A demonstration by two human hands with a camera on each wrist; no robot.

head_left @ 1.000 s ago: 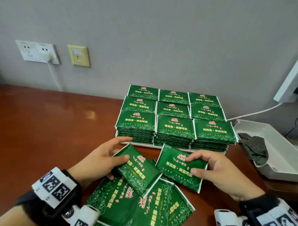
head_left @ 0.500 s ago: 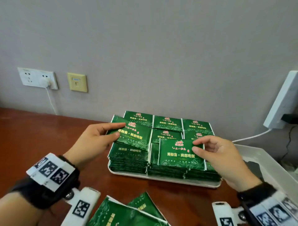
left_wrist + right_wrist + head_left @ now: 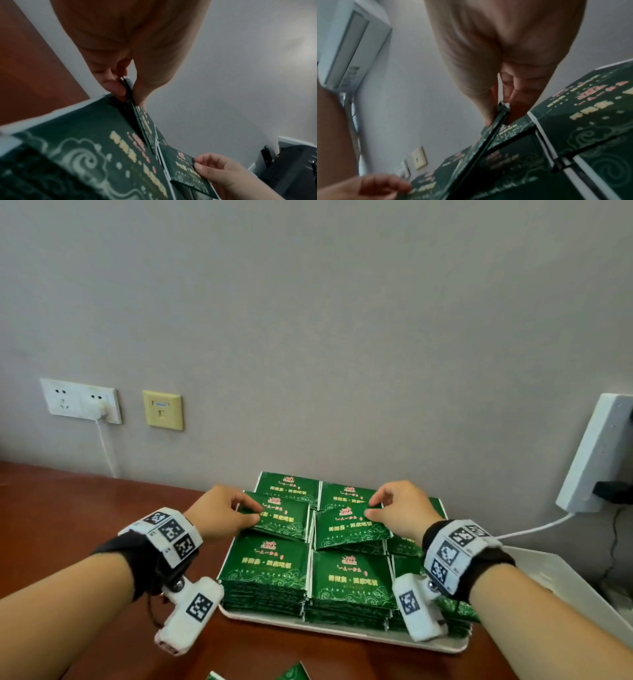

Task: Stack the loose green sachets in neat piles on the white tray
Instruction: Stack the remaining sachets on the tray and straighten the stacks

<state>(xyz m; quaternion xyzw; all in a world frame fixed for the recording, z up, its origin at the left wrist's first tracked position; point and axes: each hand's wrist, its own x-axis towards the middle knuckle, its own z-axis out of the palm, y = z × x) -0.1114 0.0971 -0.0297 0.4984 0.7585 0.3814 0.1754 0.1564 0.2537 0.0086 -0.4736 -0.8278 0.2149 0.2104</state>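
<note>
Each sachet you hold hangs tilted over the middle row of piles on the white tray (image 3: 342,633), long axis across you. The left sachet (image 3: 281,517) is pinched at its outer edge by your left hand (image 3: 221,517), the right sachet (image 3: 347,530) by your right hand (image 3: 402,513). Each pile lies directly beneath its fingers; lower and level both, I'd judge.

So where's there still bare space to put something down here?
Bare brown tabletop lies left of the white tray, below the wall sockets. A narrower strip runs before the tray's near rim. The tray itself is crowded: sachet piles cover it, both hands above.
</note>
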